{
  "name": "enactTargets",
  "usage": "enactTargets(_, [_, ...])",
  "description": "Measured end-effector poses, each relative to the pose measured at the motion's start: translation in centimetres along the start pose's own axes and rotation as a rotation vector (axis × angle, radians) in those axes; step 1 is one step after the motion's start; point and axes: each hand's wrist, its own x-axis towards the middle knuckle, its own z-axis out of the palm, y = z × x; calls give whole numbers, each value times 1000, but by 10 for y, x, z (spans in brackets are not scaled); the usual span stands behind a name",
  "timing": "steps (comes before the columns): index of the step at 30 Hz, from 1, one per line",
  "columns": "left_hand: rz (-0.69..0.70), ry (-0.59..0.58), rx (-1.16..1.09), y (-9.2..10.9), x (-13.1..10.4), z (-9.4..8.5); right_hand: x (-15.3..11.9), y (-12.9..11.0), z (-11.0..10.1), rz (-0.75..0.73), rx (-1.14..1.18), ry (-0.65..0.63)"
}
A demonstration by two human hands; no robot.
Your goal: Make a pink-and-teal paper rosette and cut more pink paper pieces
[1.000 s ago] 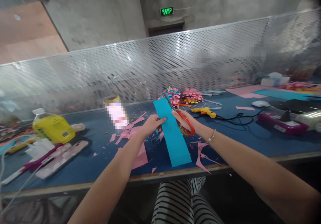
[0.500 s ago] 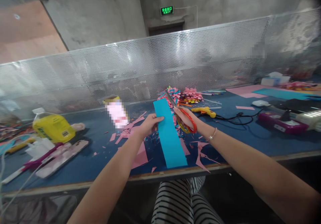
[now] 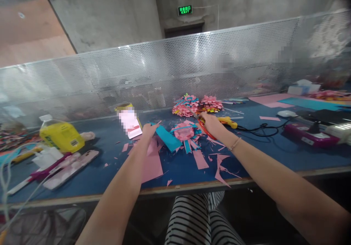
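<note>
My left hand is closed on one end of a blue paper strip, which tilts down to the right over the table. A pair of red-handled scissors is in my right hand, blades pointing up and left towards the fringed paper bundles. Between my hands sits a round pink and blue paper piece with strips spreading from it. Beneath my left forearm lies a sheet of pink paper, and a smaller pink piece is to its right.
Fringed pink paper bundles stand at the back. A yellow glue gun with a black cord lies to the right, near a purple power strip. On the left are a phone, a bottle of yellow liquid and another phone.
The blue strip has swung away from the front edge to the left and back with my left hand. The round paper piece now shows. My right hand and scissors have shifted slightly right.
</note>
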Motion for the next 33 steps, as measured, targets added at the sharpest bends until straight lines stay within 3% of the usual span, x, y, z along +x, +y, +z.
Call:
enactTargets(6, [116,-15,454,-1,-4,0,-8,-18,8,-4,-293,-198])
enactTargets(11, [275,21,584,3,-13,5,-9,-20,13,-5,-335,-252])
enactTargets(15, [526,-125,582,16,-24,14,-7,-17,13,34,-242,-220])
enactTargets(20, [729,-423,447,24,-40,30,-3,-8,14,72,-226,-224])
enactTargets(27, [809,-461,453,19,-38,38,-2,-4,18,45,-194,-212])
enactTargets(33, [688,-347,308,24,-40,37,-2,-8,9,44,-166,-132])
